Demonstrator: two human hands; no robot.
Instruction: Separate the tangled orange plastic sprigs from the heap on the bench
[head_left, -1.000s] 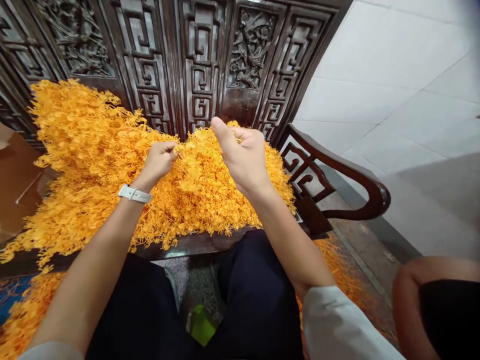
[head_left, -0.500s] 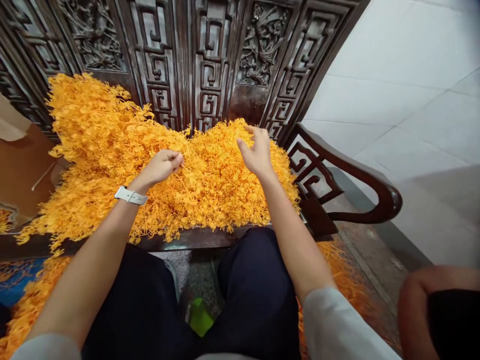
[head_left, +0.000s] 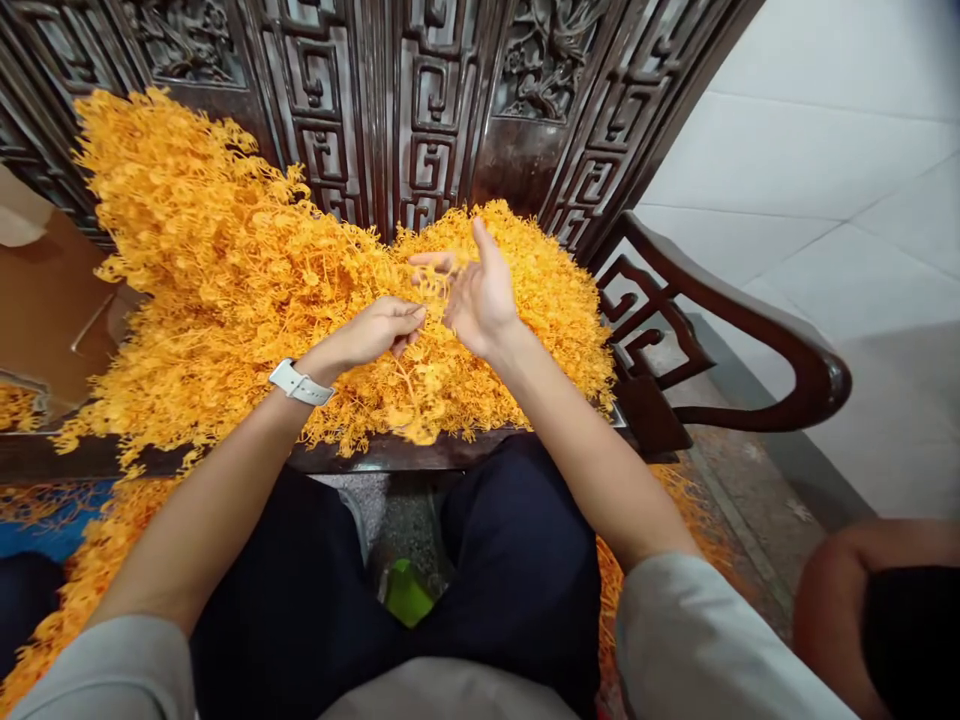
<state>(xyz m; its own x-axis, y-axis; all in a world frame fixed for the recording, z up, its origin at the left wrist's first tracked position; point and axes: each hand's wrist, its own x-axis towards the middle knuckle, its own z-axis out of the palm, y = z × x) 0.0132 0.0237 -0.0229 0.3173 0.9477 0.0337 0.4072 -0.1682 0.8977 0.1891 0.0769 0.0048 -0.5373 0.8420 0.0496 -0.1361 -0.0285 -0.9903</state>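
Observation:
A big heap of orange plastic flower sprigs [head_left: 225, 260] covers the dark wooden bench in front of me. My left hand [head_left: 382, 330], with a white watch [head_left: 301, 382] at the wrist, pinches the stem of one orange sprig [head_left: 420, 385] whose frilly end hangs toward the bench edge. Facing it, my right hand [head_left: 480, 300] is turned palm inward with thumb up and fingers spread. Some orange strands [head_left: 433, 283] show beside its fingers; whether they touch the palm is unclear.
Behind the heap rises a carved bench back [head_left: 360, 120]; a curved armrest [head_left: 810, 380] stands at right. A cardboard box [head_left: 56, 300] is at left. More orange sprigs [head_left: 97, 560] lie below. Another person's bent limb [head_left: 840, 600] shows at lower right. Something green [head_left: 407, 592] is on the floor.
My right hand has swung left and turned palm inward, close to my left hand. The left hand has moved right, with a sprig now hanging from it. The view has tilted slightly down.

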